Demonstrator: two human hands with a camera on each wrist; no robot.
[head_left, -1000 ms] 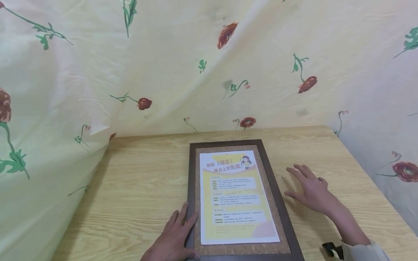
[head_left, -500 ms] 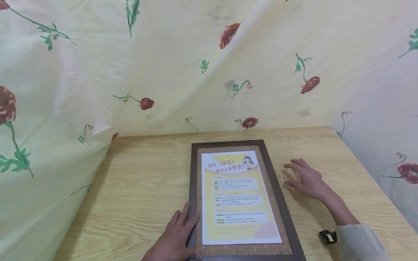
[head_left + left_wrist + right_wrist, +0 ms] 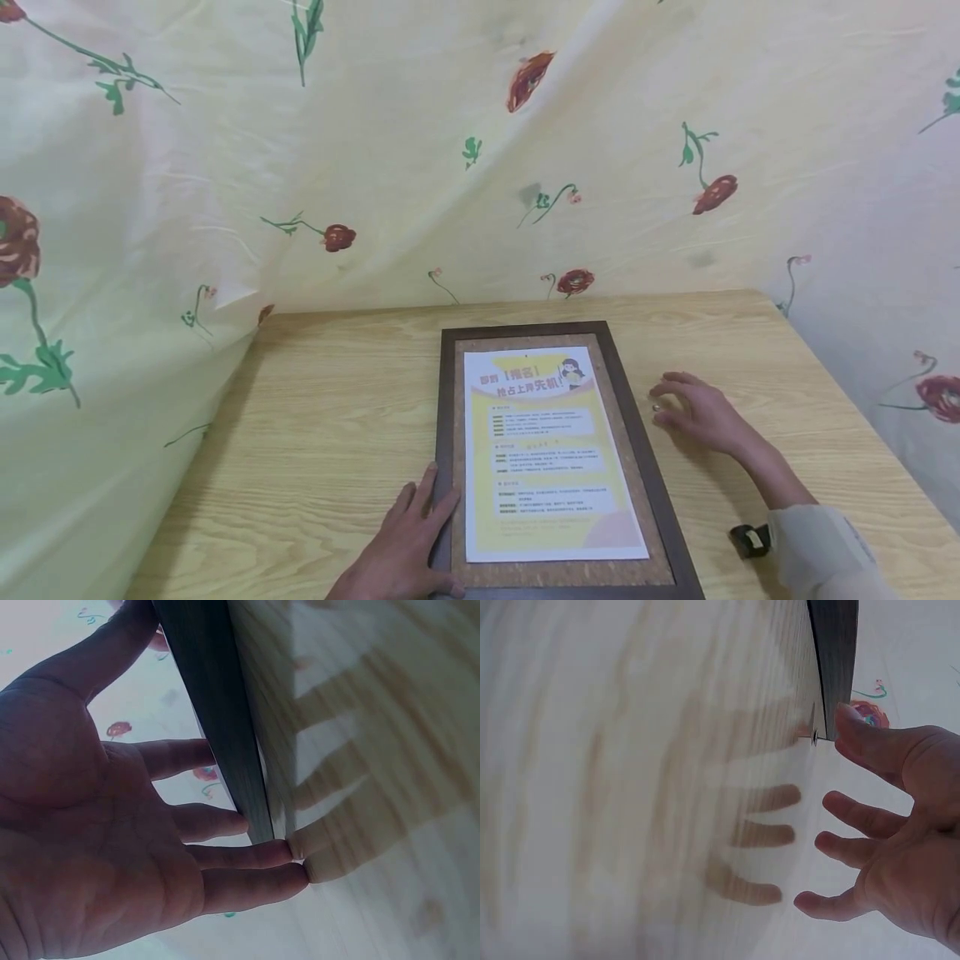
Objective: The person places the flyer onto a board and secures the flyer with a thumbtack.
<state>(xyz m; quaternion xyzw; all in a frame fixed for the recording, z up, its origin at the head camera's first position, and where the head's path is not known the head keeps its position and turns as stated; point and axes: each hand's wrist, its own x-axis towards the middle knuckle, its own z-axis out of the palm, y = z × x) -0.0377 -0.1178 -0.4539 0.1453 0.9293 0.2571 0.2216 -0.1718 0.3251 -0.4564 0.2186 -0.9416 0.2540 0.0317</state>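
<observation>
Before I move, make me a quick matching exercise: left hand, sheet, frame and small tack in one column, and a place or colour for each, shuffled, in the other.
1. Left hand
2. Sheet
3. Frame
4. Small tack

A. Dark brown, around the cork
B. On the tabletop, near the right hand
C. Against the board's left side
D. Mostly yellow and white, lying on the cork

Pairs: 1-C, 2-D, 3-A, 4-B
</observation>
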